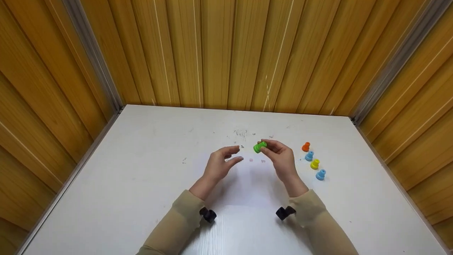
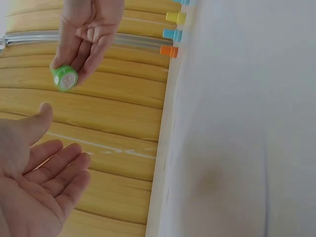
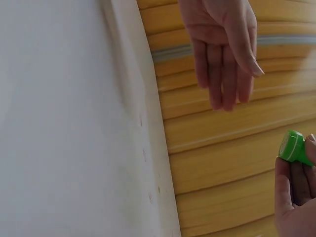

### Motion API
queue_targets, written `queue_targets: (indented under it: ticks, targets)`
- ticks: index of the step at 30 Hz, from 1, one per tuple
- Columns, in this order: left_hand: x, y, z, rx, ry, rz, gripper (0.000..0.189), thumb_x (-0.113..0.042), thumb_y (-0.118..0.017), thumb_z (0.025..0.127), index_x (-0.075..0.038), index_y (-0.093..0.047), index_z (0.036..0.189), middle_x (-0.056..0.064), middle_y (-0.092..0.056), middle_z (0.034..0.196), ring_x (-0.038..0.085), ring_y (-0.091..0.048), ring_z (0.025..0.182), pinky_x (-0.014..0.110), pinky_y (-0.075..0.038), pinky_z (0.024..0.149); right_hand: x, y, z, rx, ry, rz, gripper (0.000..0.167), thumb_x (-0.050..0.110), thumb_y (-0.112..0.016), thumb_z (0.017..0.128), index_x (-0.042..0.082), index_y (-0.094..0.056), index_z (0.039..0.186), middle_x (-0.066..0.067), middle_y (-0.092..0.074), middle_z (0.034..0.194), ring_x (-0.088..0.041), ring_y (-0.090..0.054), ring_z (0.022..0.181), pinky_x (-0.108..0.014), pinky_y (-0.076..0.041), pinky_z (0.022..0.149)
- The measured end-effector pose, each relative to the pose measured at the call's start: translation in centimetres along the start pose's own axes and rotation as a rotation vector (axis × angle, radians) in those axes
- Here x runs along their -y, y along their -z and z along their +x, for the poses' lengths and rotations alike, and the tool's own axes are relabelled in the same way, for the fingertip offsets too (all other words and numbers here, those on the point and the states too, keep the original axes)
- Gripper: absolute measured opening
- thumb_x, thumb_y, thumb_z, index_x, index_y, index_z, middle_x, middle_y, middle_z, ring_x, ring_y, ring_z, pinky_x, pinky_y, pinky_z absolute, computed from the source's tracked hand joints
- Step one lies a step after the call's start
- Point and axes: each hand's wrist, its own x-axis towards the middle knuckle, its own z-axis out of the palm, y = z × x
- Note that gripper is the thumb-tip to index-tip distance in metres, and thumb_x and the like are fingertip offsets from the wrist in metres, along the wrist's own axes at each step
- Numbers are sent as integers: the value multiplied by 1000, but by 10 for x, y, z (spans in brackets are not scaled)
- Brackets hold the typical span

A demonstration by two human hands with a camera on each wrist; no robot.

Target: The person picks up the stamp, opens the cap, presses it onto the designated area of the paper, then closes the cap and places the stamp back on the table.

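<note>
Between thumb and fingers, my right hand (image 1: 283, 159) pinches a small green stamp (image 1: 260, 146), raised over the table and tilted. In the left wrist view the round printed face of the green stamp (image 2: 66, 79) shows, turned toward the left hand. My left hand (image 1: 218, 164) is held up to the left of it, empty, with thumb and fingers apart and a gap between them and the stamp. A white sheet of paper (image 1: 244, 187) lies beneath both hands, with small pinkish marks (image 1: 263, 161) near its far edge.
To the right stand an orange stamp (image 1: 306, 146), a blue stamp (image 1: 309, 156), a yellow stamp (image 1: 315, 164) and another blue stamp (image 1: 321, 174) in a slanting row. Faint marks dot the white table (image 1: 141, 141). Wood-patterned walls (image 1: 212, 53) enclose its back and sides.
</note>
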Motion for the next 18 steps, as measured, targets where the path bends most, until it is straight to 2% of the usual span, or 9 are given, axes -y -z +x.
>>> queue_targets:
  ticks: [4,9,12,18]
  targets:
    - [-4,-13,-4,-29,-54,-186,49,-14,-80,89,0,-66,134,15,-73,126,27,-73,115,31,-61,98,-6,-21,-14,62,37,80,31,-2,-73,92,-5,-69,123,-2,-78,112,-12,-73,104,-22,-61,93]
    - [-2,-18,-6,-61,-78,-291,37,-7,-80,87,-1,-72,123,15,-75,122,26,-76,108,25,-62,91,-14,-35,-22,78,33,156,33,-5,-74,90,-8,-68,123,-5,-77,111,-11,-73,103,-22,-61,91]
    - [0,-18,-6,-74,-75,-307,31,-7,-81,86,-2,-76,116,14,-77,117,25,-77,104,23,-63,87,-17,-38,-25,68,28,186,36,-8,-72,91,-9,-66,126,-7,-77,113,-11,-73,104,-23,-61,91]
    - [3,-16,-5,-87,-73,-266,28,-6,-82,85,1,-77,111,17,-79,108,27,-78,98,23,-64,83,-18,-40,-25,61,-34,236,36,-10,-69,92,-11,-65,127,-6,-77,112,-9,-73,104,-23,-61,92]
